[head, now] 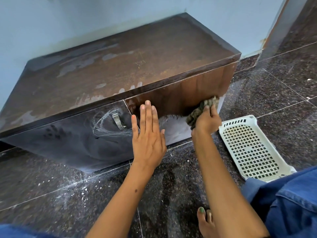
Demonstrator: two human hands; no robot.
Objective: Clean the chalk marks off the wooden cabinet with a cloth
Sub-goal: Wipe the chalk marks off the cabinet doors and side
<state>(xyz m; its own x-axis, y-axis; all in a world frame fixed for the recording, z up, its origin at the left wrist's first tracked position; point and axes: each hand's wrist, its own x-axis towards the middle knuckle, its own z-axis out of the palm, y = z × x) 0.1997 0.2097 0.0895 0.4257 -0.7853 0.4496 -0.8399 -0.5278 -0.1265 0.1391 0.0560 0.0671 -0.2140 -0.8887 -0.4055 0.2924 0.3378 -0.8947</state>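
While the left hand (148,133) lies flat against the front of the wooden cabinet (120,66), its fingers (147,114) straight and close together and pointing up the frame, the right hand (206,119) grips a bunched, mottled cloth (200,109) with its fingers curled round it, pressing the cloth to the right-hand door just right of centre. The cabinet is low and long, standing on the floor against a pale blue wall (68,18) and filling the upper left and middle of the frame. Its top is brown with pale smears of chalk (82,63), thickest toward the left and along the front edge. The upper part of the right door (181,93) shows dark, wet-looking wood, while below the cloth a pale chalky patch (176,127) is left between the two hands. The left door (68,134) is dusty grey, with white scribbled chalk lines (104,122) looping round a metal handle (118,121) just left of the left hand, and a darker handprint (53,133) further left. A white perforated plastic tray (248,148) lies on the dark speckled stone floor (171,186) at the right of the frame, near the cabinet's right end and beside the right forearm. White dust and flecks are scattered on the floor at lower left. Blue denim clothing (288,203) fills the lower right corner, and toes (205,213) with green polish show at the bottom beside the right forearm.
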